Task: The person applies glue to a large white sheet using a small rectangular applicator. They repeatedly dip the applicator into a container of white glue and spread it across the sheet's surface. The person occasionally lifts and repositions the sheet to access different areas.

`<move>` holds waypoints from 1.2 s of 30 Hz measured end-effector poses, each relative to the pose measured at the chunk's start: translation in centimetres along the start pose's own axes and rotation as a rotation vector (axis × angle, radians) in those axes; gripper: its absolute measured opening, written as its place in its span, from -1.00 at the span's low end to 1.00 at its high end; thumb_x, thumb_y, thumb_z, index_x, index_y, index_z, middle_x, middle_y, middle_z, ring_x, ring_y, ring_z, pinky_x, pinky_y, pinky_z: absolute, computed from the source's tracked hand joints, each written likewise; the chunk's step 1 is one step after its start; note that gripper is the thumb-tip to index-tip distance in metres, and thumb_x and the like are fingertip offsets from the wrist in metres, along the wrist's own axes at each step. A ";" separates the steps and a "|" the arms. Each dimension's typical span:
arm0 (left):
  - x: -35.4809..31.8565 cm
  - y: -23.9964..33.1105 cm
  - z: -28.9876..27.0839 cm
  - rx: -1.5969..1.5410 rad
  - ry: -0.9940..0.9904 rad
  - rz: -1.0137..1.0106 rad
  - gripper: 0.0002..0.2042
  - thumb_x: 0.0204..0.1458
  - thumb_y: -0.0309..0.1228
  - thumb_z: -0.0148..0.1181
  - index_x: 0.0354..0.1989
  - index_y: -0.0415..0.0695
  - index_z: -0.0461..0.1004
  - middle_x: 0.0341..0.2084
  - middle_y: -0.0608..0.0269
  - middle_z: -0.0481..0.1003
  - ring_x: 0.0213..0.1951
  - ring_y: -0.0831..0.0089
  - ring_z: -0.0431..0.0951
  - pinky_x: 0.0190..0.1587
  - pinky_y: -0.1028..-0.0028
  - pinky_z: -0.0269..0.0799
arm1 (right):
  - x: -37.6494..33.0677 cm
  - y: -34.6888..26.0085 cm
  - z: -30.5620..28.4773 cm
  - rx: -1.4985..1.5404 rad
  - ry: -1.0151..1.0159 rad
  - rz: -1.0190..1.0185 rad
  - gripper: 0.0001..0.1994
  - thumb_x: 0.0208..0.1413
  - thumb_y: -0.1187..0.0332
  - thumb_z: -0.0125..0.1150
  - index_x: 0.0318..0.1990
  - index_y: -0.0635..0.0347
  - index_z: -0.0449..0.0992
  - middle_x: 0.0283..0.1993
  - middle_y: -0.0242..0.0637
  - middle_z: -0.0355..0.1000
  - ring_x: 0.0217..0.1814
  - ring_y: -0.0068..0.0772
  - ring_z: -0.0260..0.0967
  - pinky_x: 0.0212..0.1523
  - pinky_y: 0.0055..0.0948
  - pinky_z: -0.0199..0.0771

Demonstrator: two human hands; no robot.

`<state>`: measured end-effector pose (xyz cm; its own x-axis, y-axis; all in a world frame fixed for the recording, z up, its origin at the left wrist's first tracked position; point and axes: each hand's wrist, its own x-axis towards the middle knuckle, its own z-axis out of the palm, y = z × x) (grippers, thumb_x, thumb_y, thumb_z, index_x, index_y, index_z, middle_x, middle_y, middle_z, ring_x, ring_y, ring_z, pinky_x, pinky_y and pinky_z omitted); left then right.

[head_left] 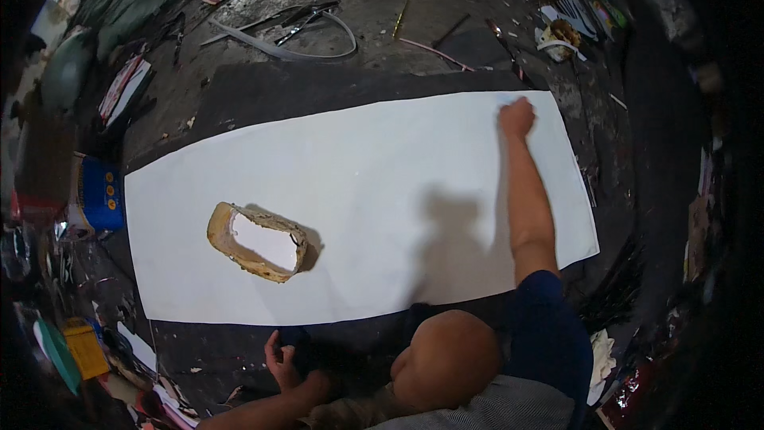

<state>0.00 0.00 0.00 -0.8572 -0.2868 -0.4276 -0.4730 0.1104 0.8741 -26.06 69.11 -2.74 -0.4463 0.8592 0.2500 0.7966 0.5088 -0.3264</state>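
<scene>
Pressing the white sheet (382, 191) flat on the dark workbench (318, 87) | right hand (516, 117) fisted at its far corner | left hand (285, 360) curled on a dark object, near edge | I advise firm pressure, clear of the tan frame (258, 242).

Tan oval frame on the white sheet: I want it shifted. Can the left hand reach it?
Probably yes: only bare white sheet lies between the left hand, by its near edge, and the frame.

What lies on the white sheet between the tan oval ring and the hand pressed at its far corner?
Only bare white sheet crossed by a shadow, in the head view.
</scene>
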 end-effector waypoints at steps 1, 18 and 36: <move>-0.5 0.0 0.2 0.004 0.014 -0.003 -0.53 -0.10 -0.52 0.21 0.08 -0.21 0.41 -0.22 0.40 0.32 -0.34 0.61 0.28 -0.20 0.58 0.27 | -0.6 -0.8 -4.3 -0.095 -0.056 0.023 -0.77 -0.07 0.35 0.21 -0.29 0.31 0.53 -0.26 0.02 0.53 -0.16 0.13 0.51 -0.13 -0.04 0.51; 0.2 -3.8 0.0 0.433 0.226 0.299 -0.60 -0.18 -0.56 0.25 -0.06 -0.15 0.46 -0.11 0.28 0.35 -0.27 0.49 0.31 -0.27 0.52 0.23 | -3.7 -1.2 7.2 0.070 0.077 -0.420 -0.87 -0.04 0.37 0.15 -0.38 0.24 0.49 -0.34 -0.08 0.49 -0.33 0.00 0.45 -0.31 -0.08 0.43; 0.1 -2.1 -2.2 0.421 0.255 0.281 -0.56 -0.24 -0.44 0.36 -0.08 -0.14 0.49 -0.05 0.15 0.37 -0.29 0.42 0.41 -0.28 0.50 0.33 | -43.7 -29.5 -12.1 0.191 -0.708 -1.545 -0.93 -0.09 0.43 0.20 -0.47 0.18 0.60 -0.42 -0.11 0.56 -0.37 -0.16 0.57 -0.34 -0.24 0.57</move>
<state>1.42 -2.39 -1.38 -0.9105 -0.4063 -0.0772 -0.3189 0.5708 0.7566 -25.12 15.90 7.03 -0.8194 -0.5732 0.0091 -0.5497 0.7810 -0.2965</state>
